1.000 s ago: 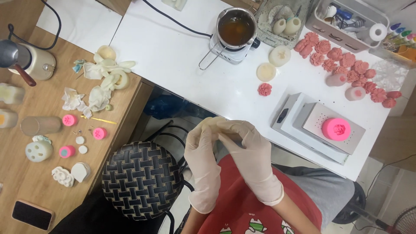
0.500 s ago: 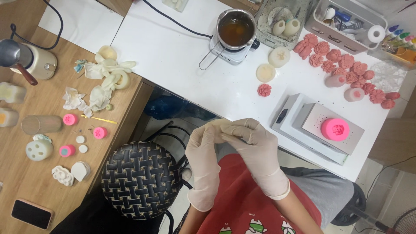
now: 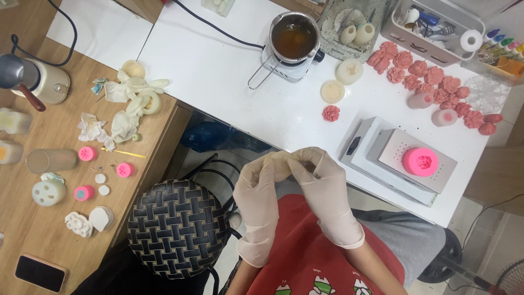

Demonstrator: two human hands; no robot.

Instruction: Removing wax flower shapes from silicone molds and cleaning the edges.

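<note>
Both hands wear thin cream latex gloves and meet fingertip to fingertip above the lap, over a red apron [image 3: 305, 257]. The left hand [image 3: 261, 196] pinches at the fingertips of the right hand [image 3: 322, 188]; whether anything lies between them cannot be told. Just beyond the joined fingers runs the edge of a white tabletop [image 3: 229, 71]. To the right of the hands, a bright pink round silicone mould [image 3: 420, 161] sits on a grey metal scale [image 3: 406, 158]. Left of the hands and below stands a black woven round stool [image 3: 177, 229]. Further ahead, a steel melting pot of amber liquid [image 3: 293, 38].
</note>
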